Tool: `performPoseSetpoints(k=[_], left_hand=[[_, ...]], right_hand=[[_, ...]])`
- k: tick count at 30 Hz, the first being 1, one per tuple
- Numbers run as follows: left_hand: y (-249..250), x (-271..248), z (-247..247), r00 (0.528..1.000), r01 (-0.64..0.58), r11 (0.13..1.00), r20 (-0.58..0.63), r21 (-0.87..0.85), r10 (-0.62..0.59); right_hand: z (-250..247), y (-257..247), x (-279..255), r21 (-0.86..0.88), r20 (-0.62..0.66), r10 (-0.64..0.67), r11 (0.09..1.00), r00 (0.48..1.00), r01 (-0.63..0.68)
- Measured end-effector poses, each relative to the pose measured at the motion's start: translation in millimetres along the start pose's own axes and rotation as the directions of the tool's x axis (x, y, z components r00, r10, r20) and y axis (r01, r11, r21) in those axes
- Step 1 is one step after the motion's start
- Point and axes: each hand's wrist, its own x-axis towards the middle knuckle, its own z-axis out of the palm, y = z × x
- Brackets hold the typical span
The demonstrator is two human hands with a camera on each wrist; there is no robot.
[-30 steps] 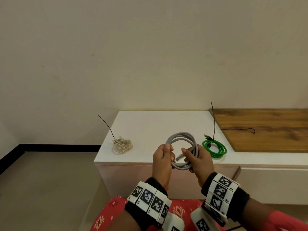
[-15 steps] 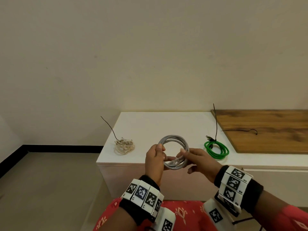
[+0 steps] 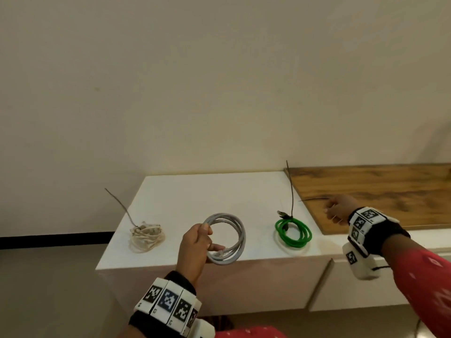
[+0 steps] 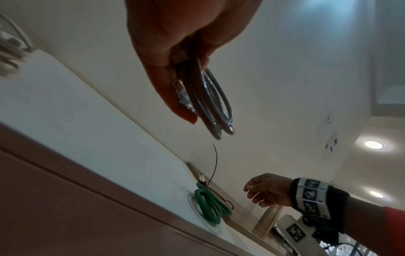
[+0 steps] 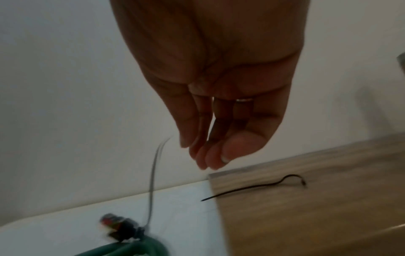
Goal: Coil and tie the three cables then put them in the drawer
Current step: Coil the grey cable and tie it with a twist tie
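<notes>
Three coils up: my left hand grips the grey cable above the counter edge; white coil and green coil lie tied. My right hand, fingers loosely bunched, hovers at a loose black tie on the wood panel; no contact visible.

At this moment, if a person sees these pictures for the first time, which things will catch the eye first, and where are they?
The left hand holds the grey cable coil up in front of the white cabinet. The bright green cable lies coiled and tied near the cabinet's right end, and the cream cable near its left end. The right hand reaches over the loose black tie on the wooden board.
</notes>
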Motion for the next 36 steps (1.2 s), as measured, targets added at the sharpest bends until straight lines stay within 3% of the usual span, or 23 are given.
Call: performPoseSetpoints(k=[6,13,17,21,28,33,36], left_hand=[[-12.2,28.3,4.1,1.0,0.003,1.0,0.026,0.027,-0.004],[-30.9,48.9,10.4,0.999,0.036,0.998,0.039,0.05,-0.038],[-38.1,50.8,11.0,0.998,0.055,0.997,0.025,0.056,-0.056],[-42.0,47.1,10.0,0.998,0.064,0.996,0.017,0.062,-0.066],[-41.4,37.8,10.1,0.998,0.054,0.996,0.022,0.068,-0.056],[-38.9,31.6,11.9,0.999,0.041,0.995,0.027,0.096,-0.044],[-36.1,26.2,12.9,0.999,0.024,0.99,0.019,0.139,-0.027]], right_hand=[[-29.0,29.6,70.3,-0.396,-0.111,0.057,0.913,0.992,-0.097],[-19.1,50.4,123.8,-0.495,-0.018,0.07,0.866,0.997,-0.069],[-13.9,100.8,184.1,-0.585,-0.036,0.103,0.805,0.994,-0.105],[-7.4,60.9,127.0,-0.545,-0.054,0.073,0.833,0.996,-0.091],[3.7,53.9,108.8,-0.514,-0.013,0.113,0.852,0.994,-0.103],[7.4,63.2,93.5,-0.447,-0.116,-0.081,0.894,0.99,0.021],[2.0,47.4,61.0,-0.455,-0.09,-0.291,0.863,0.952,0.221]])
